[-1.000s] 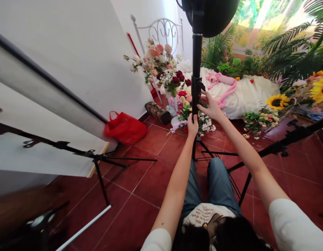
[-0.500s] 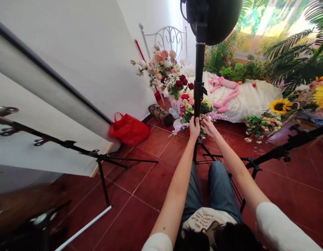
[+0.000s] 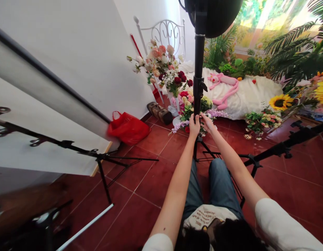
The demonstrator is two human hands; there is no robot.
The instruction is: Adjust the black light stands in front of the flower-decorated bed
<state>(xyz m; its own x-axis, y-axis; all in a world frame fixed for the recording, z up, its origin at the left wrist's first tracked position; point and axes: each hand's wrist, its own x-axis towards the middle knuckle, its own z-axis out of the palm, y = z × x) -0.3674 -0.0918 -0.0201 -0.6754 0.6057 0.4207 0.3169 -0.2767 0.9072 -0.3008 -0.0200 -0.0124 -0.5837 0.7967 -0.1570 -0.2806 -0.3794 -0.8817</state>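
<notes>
An upright black light stand point(image 3: 199, 55) rises straight ahead of me, with a dark round lamp head point(image 3: 221, 17) at its top, cut off by the frame. My left hand point(image 3: 194, 126) is closed around the lower pole. Against the pole's right side is my right hand point(image 3: 207, 123), its fingers drawn together; whatever lies between them is hidden. Higher on the pole a clamp knob point(image 3: 203, 85) sticks out to the right. The stand's legs spread on the floor in front of my knees.
Bunches of artificial flowers point(image 3: 161, 59) stand behind the pole, beside a draped bed point(image 3: 250, 92) with a pink plush toy point(image 3: 225, 82). A red bag point(image 3: 128, 129) lies on the left. More black stands point(image 3: 276, 148) flank me, and a white rod point(image 3: 85, 228) crosses the tiled floor.
My right hand's fingers have gone from spread apart to drawn together, close by the pole. My left hand keeps its grip. The view has shifted slightly.
</notes>
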